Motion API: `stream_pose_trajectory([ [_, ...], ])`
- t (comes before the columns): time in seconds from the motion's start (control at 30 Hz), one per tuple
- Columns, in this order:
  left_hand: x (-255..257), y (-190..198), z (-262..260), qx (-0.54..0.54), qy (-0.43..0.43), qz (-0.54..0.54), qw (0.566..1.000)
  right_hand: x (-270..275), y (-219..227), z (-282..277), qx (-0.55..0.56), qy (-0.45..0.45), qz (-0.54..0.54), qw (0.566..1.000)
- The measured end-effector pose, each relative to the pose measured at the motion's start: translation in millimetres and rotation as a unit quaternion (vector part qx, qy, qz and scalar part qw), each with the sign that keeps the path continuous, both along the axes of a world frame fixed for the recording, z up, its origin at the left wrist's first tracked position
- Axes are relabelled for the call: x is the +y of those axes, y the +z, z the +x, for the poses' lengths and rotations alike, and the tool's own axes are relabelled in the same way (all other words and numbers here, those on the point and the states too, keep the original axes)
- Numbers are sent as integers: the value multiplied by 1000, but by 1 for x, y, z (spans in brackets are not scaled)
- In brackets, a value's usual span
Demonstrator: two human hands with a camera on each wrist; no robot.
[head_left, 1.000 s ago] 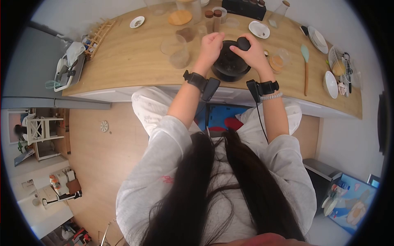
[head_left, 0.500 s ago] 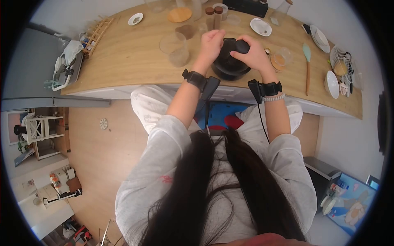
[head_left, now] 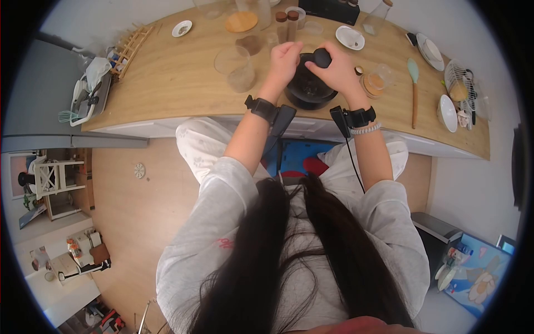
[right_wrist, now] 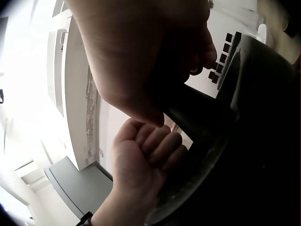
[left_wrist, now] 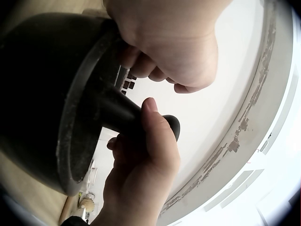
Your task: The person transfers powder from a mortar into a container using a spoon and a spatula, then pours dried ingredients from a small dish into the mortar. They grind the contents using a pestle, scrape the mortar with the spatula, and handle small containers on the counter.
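Observation:
A dark mortar [head_left: 309, 99] stands near the counter's front edge. My right hand [head_left: 340, 72] grips the black pestle [head_left: 321, 57], with the thumb along its handle; the pestle's lower end reaches into the mortar. In the left wrist view, the pestle [left_wrist: 120, 113] slants out past the mortar's rim [left_wrist: 70, 136]. My left hand [head_left: 283, 62] is curled into a fist at the left side of the rim, its little-finger side toward the bowl. From the right wrist view, the left hand's curled fingers [right_wrist: 162, 141] hide the palm; nothing shows between them.
Left of the mortar stand clear cups [head_left: 240, 78]. Behind it are two brown-capped tubes [head_left: 286, 26] and a white dish [head_left: 350, 38]. To the right lie a lidded jar [head_left: 374, 83], a green spatula [head_left: 414, 92], a white bowl [head_left: 446, 114] and a wire basket [head_left: 459, 83].
The pestle's knob has tipped slightly left, the right hand moving with it. The left hand keeps its place at the mortar's rim.

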State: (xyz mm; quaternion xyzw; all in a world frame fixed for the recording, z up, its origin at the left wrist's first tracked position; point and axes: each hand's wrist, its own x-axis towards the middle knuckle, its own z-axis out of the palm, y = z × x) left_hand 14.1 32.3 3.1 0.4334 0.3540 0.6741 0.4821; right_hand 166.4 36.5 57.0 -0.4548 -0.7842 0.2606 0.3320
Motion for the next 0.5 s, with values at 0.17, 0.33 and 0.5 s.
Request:
stream_pose_trajectory([
  [0.17,-1,-1,-1,5,0,-1,1000,3,0,1,-69,76,34,994],
  [0.33,1,-2,-1,-5,-2,-9,1000,2,-2,-2,-55,29,42,997],
  [0.5,0,-2,-1,11,1,-5,1000,-3,8,-3,-74,101,33,992],
])
